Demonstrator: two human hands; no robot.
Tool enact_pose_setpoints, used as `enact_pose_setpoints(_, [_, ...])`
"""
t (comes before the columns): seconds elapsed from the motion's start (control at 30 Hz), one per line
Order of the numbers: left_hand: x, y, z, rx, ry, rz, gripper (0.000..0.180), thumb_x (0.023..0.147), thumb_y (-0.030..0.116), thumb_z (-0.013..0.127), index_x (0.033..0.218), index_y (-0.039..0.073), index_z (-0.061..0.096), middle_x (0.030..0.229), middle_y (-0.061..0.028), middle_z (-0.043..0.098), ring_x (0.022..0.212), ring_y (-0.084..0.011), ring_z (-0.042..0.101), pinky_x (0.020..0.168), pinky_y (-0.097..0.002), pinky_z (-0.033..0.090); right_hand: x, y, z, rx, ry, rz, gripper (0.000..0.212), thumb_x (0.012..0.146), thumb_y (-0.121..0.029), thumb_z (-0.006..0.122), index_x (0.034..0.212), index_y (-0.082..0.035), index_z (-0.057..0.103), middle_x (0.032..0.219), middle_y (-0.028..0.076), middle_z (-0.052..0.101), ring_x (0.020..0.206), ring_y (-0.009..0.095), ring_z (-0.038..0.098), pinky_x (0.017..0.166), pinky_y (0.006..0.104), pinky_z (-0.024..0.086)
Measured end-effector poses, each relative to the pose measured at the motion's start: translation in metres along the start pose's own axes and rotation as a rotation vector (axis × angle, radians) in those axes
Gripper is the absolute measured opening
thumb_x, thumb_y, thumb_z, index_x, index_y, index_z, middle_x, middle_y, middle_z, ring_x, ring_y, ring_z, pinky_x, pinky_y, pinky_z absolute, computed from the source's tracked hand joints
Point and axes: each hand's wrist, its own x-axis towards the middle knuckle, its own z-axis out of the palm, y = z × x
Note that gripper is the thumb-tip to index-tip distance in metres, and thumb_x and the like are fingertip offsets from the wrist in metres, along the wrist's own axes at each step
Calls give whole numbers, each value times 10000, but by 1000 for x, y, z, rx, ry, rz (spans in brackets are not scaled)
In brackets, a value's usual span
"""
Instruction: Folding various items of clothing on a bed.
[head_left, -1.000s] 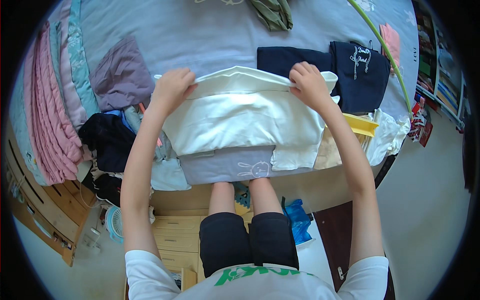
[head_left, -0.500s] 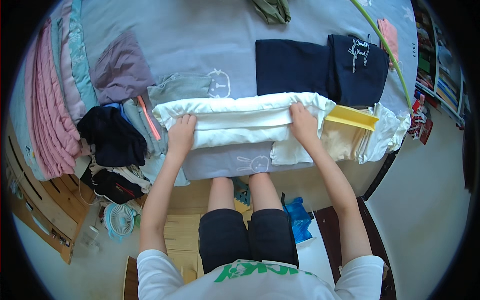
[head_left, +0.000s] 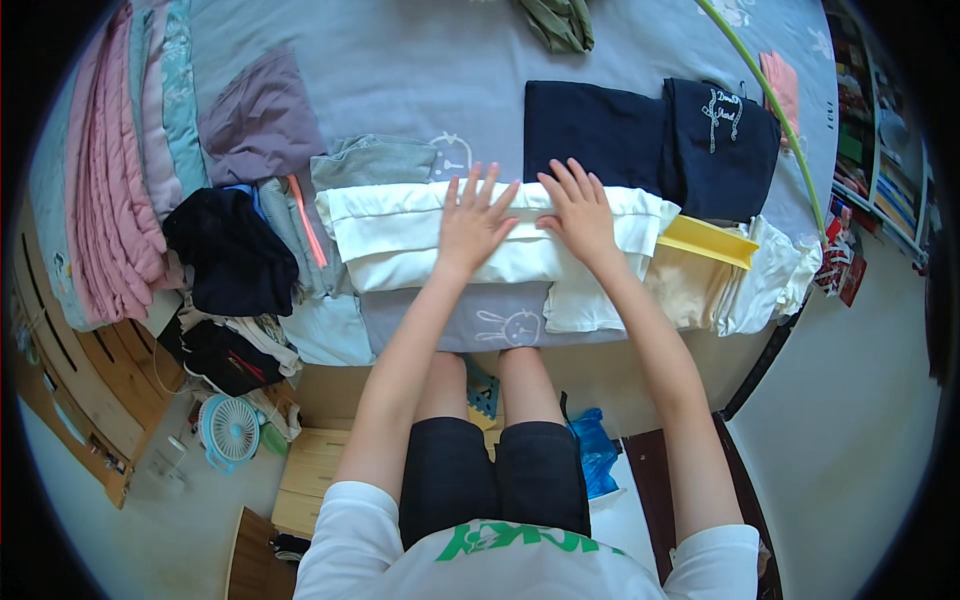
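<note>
Left hand [head_left: 478, 222] and right hand [head_left: 578, 212] — both flat, fingers spread, gripping nothing — press the folded white garment [head_left: 400, 238] lying on the grey bed sheet [head_left: 400, 70]. Likely soft, light, limp; best taken at its folded ends. Beyond the right hand: navy shirts [head_left: 600, 135]; right of it, yellow cloth [head_left: 700, 240]. Left of the left hand — dark clothes heap [head_left: 230, 250].

Bed [head_left: 420, 80] with grey sheet fills upper half of view, small white rabbit prints on sheet. Pale floor [head_left: 860, 400] at right and lower left. Wooden furniture [head_left: 75, 385] along left edge. Light wooden drawer unit [head_left: 315, 470] below bed edge. Small round fan [head_left: 230, 428] on floor beside it. Bookshelf [head_left: 875, 150] at far right. Even daylight, soft shadows.
</note>
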Motion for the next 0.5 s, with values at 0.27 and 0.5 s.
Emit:
enact_pose_setpoints(0.27, [-57, -71, -23, 257, 22, -233, 549, 838, 446, 408, 1339, 265, 275, 1419, -18, 184, 1319, -237, 103, 1041, -485, 21, -28, 66, -36, -206, -95, 141, 407, 606, -310, 699, 890, -67, 536, 816, 77, 547, 857, 235, 513, 835, 385, 366])
enact_pose_setpoints(0.5, [-40, -13, -32, 74, 69, -246, 507, 833, 283, 434, 1316, 169, 329, 1406, -66, 209, 1305, -316, 120, 1013, -570, 31, -15, 57, -97, -35, -659, 237, 314, 696, -255, 661, 826, -31, 484, 831, 166, 567, 757, 310, 547, 655, 402, 429])
